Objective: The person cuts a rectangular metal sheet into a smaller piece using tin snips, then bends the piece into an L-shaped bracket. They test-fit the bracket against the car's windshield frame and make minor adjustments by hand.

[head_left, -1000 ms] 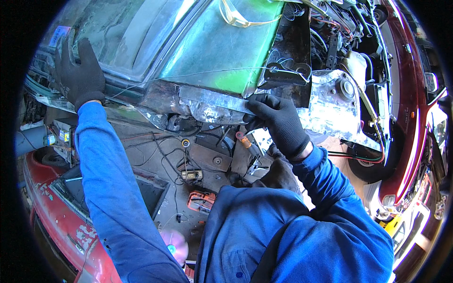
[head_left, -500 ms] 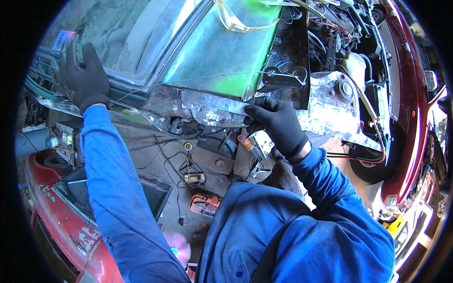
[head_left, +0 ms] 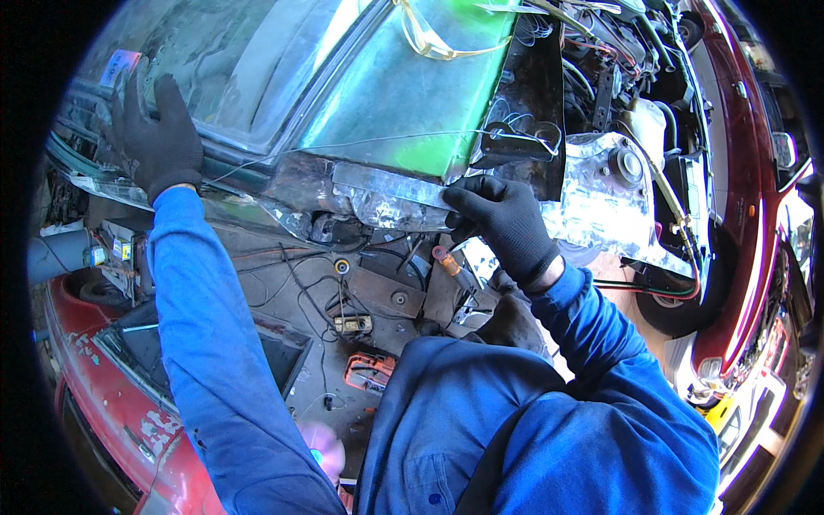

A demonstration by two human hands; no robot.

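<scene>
A thin, flat sheet metal strip [head_left: 386, 184] lies along the scraped upper edge of the car's inner fender [head_left: 592, 210]. Pinched between thumb and fingers, its right end is in my black-gloved right hand [head_left: 506, 225]. Far to the left, my gloved left hand [head_left: 161, 142] rests with fingers spread against the car beside the window glass [head_left: 245, 69]; its palm is hidden. A thin wire [head_left: 343, 142] runs above the strip, across the green-painted panel [head_left: 386, 94]. Dark patches and bare metal show on the fender around the strip.
The engine bay [head_left: 601, 69] lies open at the upper right. A dark red car [head_left: 738, 223] stands on the right, a worn red one [head_left: 103, 360] at the lower left. On the floor are cables, an orange-headed power tool [head_left: 446, 260] and an orange case [head_left: 369, 372].
The view has shifted very slightly. Both hands stay in nearly the same place, the right one still pinching the sheet metal strip.
</scene>
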